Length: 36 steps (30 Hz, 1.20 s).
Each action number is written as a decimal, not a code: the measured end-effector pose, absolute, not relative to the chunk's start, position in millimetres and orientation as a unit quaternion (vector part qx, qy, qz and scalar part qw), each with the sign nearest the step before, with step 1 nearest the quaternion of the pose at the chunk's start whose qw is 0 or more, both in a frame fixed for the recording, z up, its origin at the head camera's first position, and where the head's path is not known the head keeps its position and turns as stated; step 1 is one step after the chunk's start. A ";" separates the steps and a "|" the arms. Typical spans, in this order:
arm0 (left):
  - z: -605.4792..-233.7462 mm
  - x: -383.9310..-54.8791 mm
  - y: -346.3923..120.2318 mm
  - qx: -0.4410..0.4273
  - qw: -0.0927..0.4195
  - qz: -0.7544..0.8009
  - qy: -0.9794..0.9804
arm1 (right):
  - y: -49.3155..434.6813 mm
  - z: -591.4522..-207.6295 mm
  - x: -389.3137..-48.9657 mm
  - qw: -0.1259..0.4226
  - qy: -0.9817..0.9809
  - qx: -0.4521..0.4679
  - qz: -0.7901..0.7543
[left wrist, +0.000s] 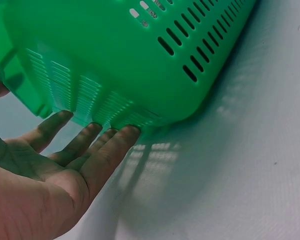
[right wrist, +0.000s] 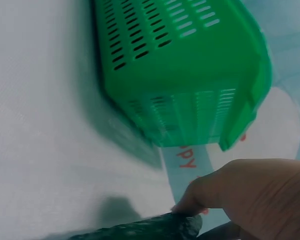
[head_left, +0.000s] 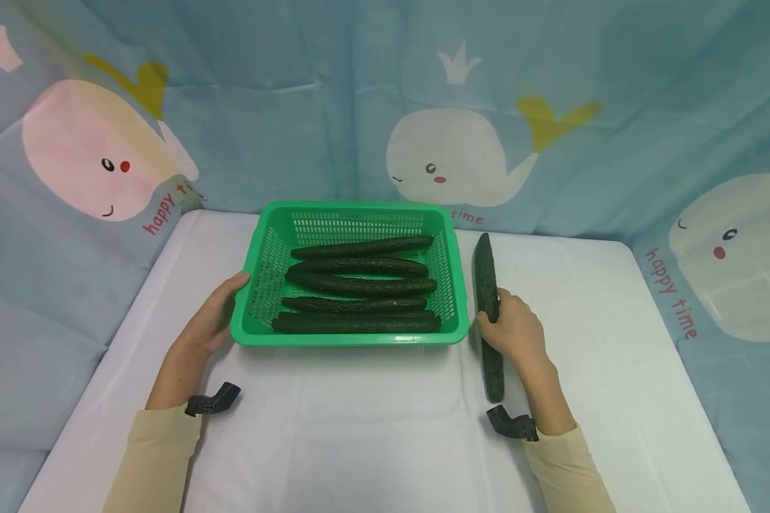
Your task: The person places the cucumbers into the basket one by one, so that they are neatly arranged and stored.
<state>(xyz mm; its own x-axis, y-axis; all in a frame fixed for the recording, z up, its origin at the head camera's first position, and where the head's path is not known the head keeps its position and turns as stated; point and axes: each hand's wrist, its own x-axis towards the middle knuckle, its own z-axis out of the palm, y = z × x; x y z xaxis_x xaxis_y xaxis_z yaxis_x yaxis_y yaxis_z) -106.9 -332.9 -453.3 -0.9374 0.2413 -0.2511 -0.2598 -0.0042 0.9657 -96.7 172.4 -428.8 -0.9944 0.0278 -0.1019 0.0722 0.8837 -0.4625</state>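
A green plastic basket (head_left: 353, 340) with slotted walls stands on the white table, and several dark green cucumbers (head_left: 359, 286) lie in it side by side. My left hand (head_left: 213, 313) is at the basket's left end; in the left wrist view its fairly straight fingers (left wrist: 110, 150) touch the slotted end wall, with the thumb up at the rim. To the right of the basket, my right hand (head_left: 515, 326) grips one long cucumber (head_left: 485, 274) around its middle. That cucumber points away from me, lengthwise. Only part of it (right wrist: 145, 227) shows in the right wrist view.
The white tablecloth (head_left: 359, 442) covers the table, whose back edge meets a blue curtain (head_left: 334, 107) printed with whales. Curtain also hangs along the left and right sides. A black wrist camera mount (head_left: 213, 400) sits on the left forearm, another (head_left: 512, 424) on the right.
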 end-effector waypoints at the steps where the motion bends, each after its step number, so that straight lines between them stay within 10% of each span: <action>1: -453.5 -107.1 -332.4 -0.007 0.177 0.708 0.684 | 172.8 -428.1 -96.3 0.049 0.969 0.024 -0.241; 36: -457.0 -108.5 -331.0 -0.027 0.183 0.696 0.694 | 192.9 -432.8 -104.0 0.067 0.964 0.076 -0.246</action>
